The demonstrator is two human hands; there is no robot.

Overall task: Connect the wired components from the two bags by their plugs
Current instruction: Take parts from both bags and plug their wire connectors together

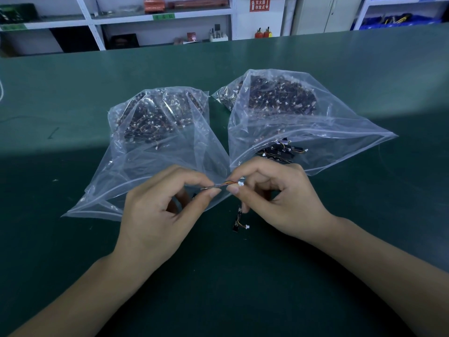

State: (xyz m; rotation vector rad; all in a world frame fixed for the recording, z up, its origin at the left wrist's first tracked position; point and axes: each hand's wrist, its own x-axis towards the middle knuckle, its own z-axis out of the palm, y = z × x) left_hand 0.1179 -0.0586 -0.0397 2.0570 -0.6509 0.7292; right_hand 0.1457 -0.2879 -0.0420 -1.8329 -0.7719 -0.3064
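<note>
Two clear plastic bags lie open toward me on the green table, the left bag point(155, 132) and the right bag point(291, 117), each full of small dark wired components with white plugs. My left hand point(167, 210) pinches a thin component's wires point(228, 183) between thumb and forefinger. My right hand point(279, 198) pinches the white plug point(240, 183) at the end of those wires. A second dark component point(237, 218) with its own white plug hangs below my right hand's lower fingers, which curl round its top.
Several loose components point(279, 152) spill at the right bag's mouth. The green table point(73, 93) stretches far back to white shelving point(97, 20) with boxes and tools. A white cord point(1, 91) lies at the table's left edge.
</note>
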